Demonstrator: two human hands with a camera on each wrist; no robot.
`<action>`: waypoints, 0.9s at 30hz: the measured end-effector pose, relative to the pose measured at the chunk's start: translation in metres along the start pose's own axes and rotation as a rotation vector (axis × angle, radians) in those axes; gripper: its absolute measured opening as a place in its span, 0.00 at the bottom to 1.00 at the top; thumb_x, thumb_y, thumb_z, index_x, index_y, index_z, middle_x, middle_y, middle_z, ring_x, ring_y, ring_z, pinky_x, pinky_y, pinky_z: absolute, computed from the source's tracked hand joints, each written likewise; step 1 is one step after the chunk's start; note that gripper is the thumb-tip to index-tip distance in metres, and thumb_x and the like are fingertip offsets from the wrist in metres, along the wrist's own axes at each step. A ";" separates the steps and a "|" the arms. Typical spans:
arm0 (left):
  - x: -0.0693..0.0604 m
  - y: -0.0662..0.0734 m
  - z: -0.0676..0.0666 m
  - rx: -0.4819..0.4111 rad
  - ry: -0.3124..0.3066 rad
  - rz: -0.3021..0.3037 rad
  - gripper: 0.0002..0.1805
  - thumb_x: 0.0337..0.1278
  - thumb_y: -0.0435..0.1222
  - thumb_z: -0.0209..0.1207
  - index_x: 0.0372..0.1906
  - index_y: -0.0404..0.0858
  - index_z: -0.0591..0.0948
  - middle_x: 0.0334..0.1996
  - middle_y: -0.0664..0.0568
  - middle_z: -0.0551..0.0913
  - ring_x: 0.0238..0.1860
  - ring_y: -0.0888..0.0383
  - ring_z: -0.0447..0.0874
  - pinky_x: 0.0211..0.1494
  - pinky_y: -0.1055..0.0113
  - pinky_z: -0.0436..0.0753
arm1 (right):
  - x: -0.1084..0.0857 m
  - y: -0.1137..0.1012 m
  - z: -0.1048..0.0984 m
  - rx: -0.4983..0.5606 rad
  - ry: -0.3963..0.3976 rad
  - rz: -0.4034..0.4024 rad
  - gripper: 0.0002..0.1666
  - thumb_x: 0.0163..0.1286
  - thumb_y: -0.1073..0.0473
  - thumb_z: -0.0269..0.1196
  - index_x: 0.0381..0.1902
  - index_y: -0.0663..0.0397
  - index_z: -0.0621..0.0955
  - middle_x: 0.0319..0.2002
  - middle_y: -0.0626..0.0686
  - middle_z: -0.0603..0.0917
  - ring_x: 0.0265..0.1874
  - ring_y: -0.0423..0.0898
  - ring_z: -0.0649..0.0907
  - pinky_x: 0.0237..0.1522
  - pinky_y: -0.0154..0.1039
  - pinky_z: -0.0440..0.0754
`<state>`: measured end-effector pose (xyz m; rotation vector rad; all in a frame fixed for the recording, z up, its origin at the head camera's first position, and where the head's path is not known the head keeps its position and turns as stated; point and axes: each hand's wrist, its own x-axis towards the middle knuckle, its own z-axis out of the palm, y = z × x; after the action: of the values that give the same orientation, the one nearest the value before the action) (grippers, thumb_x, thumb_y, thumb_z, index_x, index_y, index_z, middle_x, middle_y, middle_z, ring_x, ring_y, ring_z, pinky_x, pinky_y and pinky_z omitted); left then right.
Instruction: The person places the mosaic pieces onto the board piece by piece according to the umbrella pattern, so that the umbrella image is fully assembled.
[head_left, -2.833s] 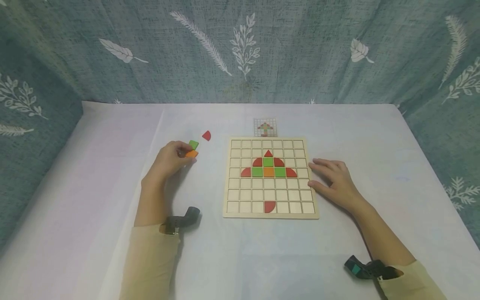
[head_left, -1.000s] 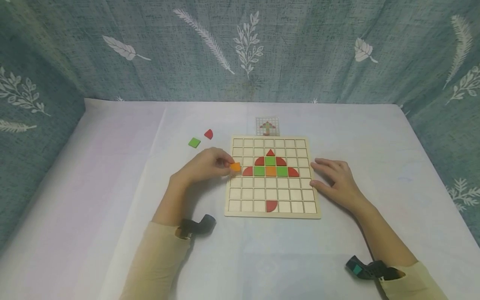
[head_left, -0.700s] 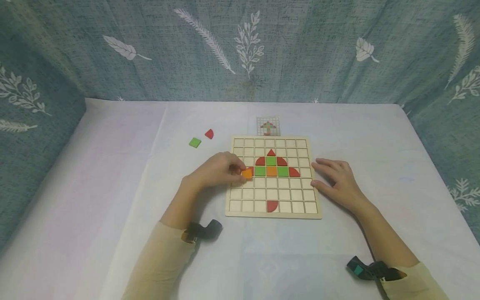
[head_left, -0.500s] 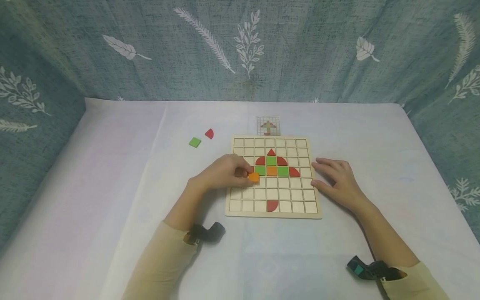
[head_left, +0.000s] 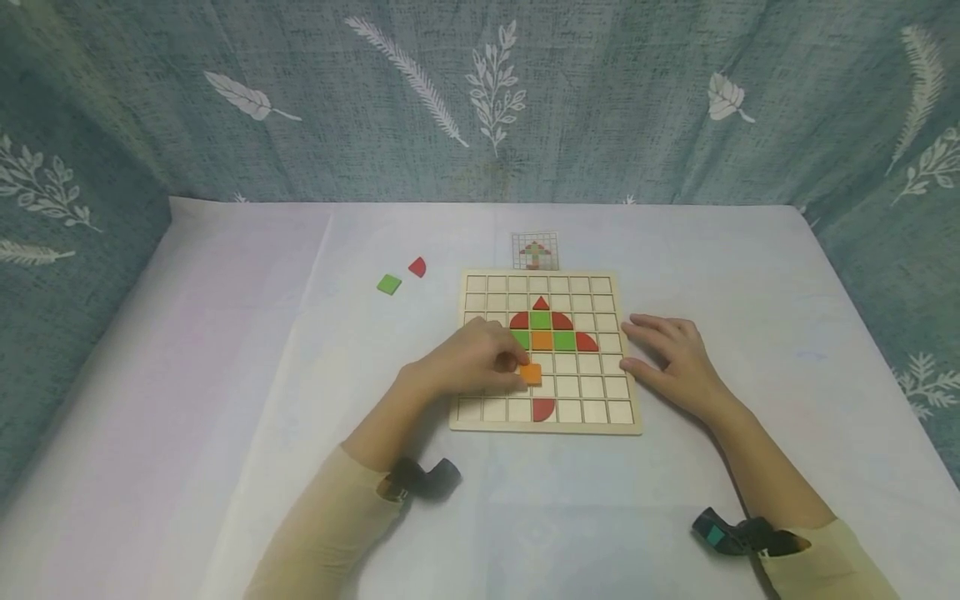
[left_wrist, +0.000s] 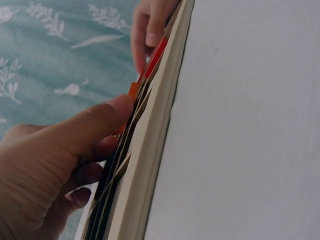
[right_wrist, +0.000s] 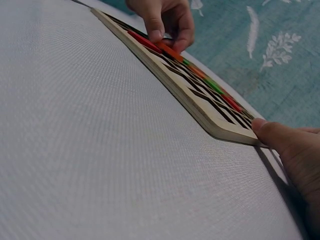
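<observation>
Between thumb and fingers my left hand [head_left: 476, 358] pinches an orange square tile [head_left: 532, 373] over the wooden grid board [head_left: 480, 427], below the tile pattern. In the right wrist view the orange tile [right_wrist: 170, 51] slants near the grid; whether it touches is unclear. My right hand [head_left: 675, 362] rests at the board's right edge, thumb [right_wrist: 265, 130] against the rim, fingers loosely extended. Set in the board are a red triangle [head_left: 541, 303], green squares [head_left: 564, 341], another orange square [head_left: 542, 340] and red quarter-circles [head_left: 543, 409]. My left hand hides the row's left end.
A small pattern card [head_left: 536, 251] lies against the board's far edge. Left of it on the white cloth [head_left: 540, 533] are a loose green tile [head_left: 389, 284] and a red quarter-circle [head_left: 417, 267]. A patterned curtain [head_left: 630, 108] stands behind the table.
My left hand has picked up the orange tile beside the loose green one and carried it right, over the board, then nearer the body. My right hand has stayed at the edge.
</observation>
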<state>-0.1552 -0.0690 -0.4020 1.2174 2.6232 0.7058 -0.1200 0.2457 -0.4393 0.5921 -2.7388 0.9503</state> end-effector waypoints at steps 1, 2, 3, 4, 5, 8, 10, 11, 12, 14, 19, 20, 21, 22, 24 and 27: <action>0.000 0.001 0.000 0.005 -0.001 0.001 0.14 0.48 0.45 0.67 0.39 0.43 0.86 0.26 0.61 0.79 0.31 0.64 0.72 0.44 0.68 0.69 | 0.000 0.000 0.000 -0.002 -0.002 0.000 0.29 0.58 0.54 0.68 0.57 0.59 0.77 0.60 0.62 0.73 0.55 0.57 0.66 0.52 0.57 0.60; 0.000 0.002 0.001 0.006 -0.003 0.001 0.14 0.48 0.45 0.67 0.39 0.43 0.86 0.26 0.61 0.79 0.32 0.64 0.72 0.44 0.68 0.69 | 0.000 0.000 0.000 -0.004 -0.004 0.002 0.30 0.58 0.54 0.68 0.57 0.59 0.77 0.60 0.62 0.73 0.55 0.57 0.66 0.52 0.57 0.60; 0.000 0.003 0.002 0.007 -0.004 0.004 0.14 0.49 0.46 0.67 0.40 0.44 0.86 0.27 0.61 0.80 0.32 0.64 0.71 0.44 0.68 0.68 | 0.001 0.000 0.000 -0.004 -0.006 0.002 0.30 0.58 0.54 0.68 0.57 0.59 0.76 0.60 0.62 0.73 0.55 0.57 0.66 0.52 0.57 0.60; 0.000 0.004 0.002 0.010 -0.002 0.014 0.15 0.49 0.47 0.67 0.40 0.44 0.86 0.27 0.61 0.80 0.33 0.64 0.71 0.44 0.67 0.68 | 0.001 0.000 0.000 -0.004 -0.007 0.003 0.30 0.58 0.54 0.68 0.57 0.59 0.76 0.60 0.62 0.73 0.55 0.57 0.66 0.52 0.57 0.60; 0.000 0.004 0.003 0.011 -0.001 0.021 0.15 0.48 0.47 0.68 0.40 0.43 0.86 0.28 0.61 0.80 0.33 0.64 0.71 0.44 0.67 0.68 | 0.001 -0.001 0.000 -0.004 -0.008 0.004 0.29 0.58 0.54 0.68 0.57 0.59 0.76 0.60 0.62 0.73 0.55 0.57 0.66 0.52 0.57 0.60; 0.001 0.006 0.004 0.017 -0.002 0.047 0.16 0.48 0.48 0.68 0.40 0.44 0.86 0.27 0.62 0.79 0.32 0.65 0.70 0.42 0.68 0.66 | 0.001 -0.001 0.000 -0.002 -0.007 0.004 0.29 0.58 0.54 0.68 0.57 0.59 0.76 0.60 0.62 0.73 0.55 0.58 0.66 0.52 0.58 0.60; 0.002 0.007 0.005 0.018 -0.005 0.063 0.16 0.48 0.48 0.68 0.39 0.45 0.86 0.26 0.62 0.78 0.32 0.65 0.70 0.41 0.68 0.66 | 0.001 -0.002 -0.001 -0.003 -0.007 0.005 0.29 0.58 0.54 0.68 0.57 0.60 0.76 0.60 0.62 0.73 0.55 0.58 0.66 0.52 0.58 0.61; 0.002 0.008 0.005 0.016 -0.010 0.063 0.15 0.48 0.48 0.68 0.40 0.45 0.86 0.26 0.62 0.78 0.32 0.65 0.69 0.41 0.68 0.66 | 0.001 -0.002 -0.001 -0.004 -0.007 0.006 0.29 0.58 0.54 0.68 0.57 0.60 0.76 0.60 0.62 0.73 0.55 0.58 0.66 0.53 0.58 0.60; 0.003 0.008 0.006 0.016 -0.013 0.065 0.15 0.48 0.49 0.68 0.40 0.45 0.86 0.26 0.62 0.77 0.32 0.65 0.69 0.41 0.68 0.65 | 0.001 -0.002 -0.001 -0.005 -0.009 0.006 0.29 0.58 0.54 0.68 0.57 0.60 0.76 0.60 0.62 0.73 0.55 0.58 0.66 0.53 0.58 0.60; 0.003 0.009 0.007 0.018 -0.016 0.066 0.15 0.49 0.48 0.67 0.40 0.46 0.86 0.26 0.63 0.77 0.32 0.65 0.69 0.41 0.68 0.66 | 0.001 -0.002 -0.001 -0.005 -0.011 0.009 0.29 0.58 0.54 0.68 0.57 0.60 0.76 0.60 0.62 0.73 0.55 0.58 0.66 0.52 0.58 0.60; 0.004 0.010 0.008 0.019 -0.027 0.052 0.15 0.49 0.48 0.67 0.40 0.45 0.86 0.26 0.62 0.76 0.33 0.65 0.69 0.42 0.68 0.66 | 0.001 -0.002 -0.002 -0.005 -0.015 0.010 0.29 0.59 0.54 0.67 0.57 0.59 0.76 0.60 0.62 0.72 0.55 0.58 0.66 0.52 0.58 0.60; 0.005 0.011 0.009 0.018 -0.030 0.049 0.15 0.49 0.48 0.67 0.40 0.45 0.86 0.26 0.62 0.77 0.33 0.65 0.69 0.42 0.68 0.66 | 0.001 -0.002 -0.001 -0.004 -0.015 0.011 0.29 0.59 0.54 0.67 0.57 0.59 0.76 0.60 0.62 0.72 0.55 0.58 0.66 0.52 0.58 0.60; 0.005 0.011 0.009 0.018 -0.032 0.046 0.15 0.49 0.49 0.67 0.40 0.45 0.86 0.26 0.63 0.77 0.33 0.65 0.69 0.42 0.68 0.66 | 0.001 -0.002 -0.001 -0.005 -0.016 0.012 0.29 0.59 0.54 0.67 0.57 0.59 0.76 0.60 0.62 0.72 0.55 0.58 0.66 0.52 0.58 0.60; 0.005 0.011 0.009 0.016 -0.033 0.044 0.15 0.49 0.49 0.67 0.40 0.45 0.86 0.27 0.63 0.77 0.33 0.64 0.69 0.42 0.68 0.66 | 0.001 -0.001 -0.001 -0.004 -0.016 0.011 0.29 0.59 0.54 0.67 0.57 0.59 0.76 0.60 0.62 0.73 0.55 0.58 0.66 0.52 0.58 0.60; 0.004 0.011 0.009 0.014 -0.032 0.047 0.15 0.49 0.49 0.67 0.40 0.46 0.86 0.27 0.63 0.77 0.33 0.65 0.69 0.42 0.68 0.66 | 0.001 -0.001 -0.001 -0.003 -0.016 0.012 0.29 0.59 0.54 0.67 0.57 0.59 0.76 0.60 0.62 0.73 0.55 0.58 0.66 0.52 0.58 0.60; 0.004 0.010 0.008 0.008 -0.017 0.062 0.15 0.49 0.49 0.67 0.39 0.46 0.86 0.27 0.63 0.78 0.33 0.64 0.69 0.42 0.68 0.67 | 0.001 0.000 -0.001 0.000 -0.016 0.012 0.29 0.59 0.55 0.67 0.57 0.59 0.76 0.60 0.62 0.73 0.55 0.59 0.66 0.52 0.58 0.60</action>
<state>-0.1485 -0.0579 -0.4042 1.3057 2.5876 0.6924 -0.1205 0.2457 -0.4384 0.5859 -2.7594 0.9521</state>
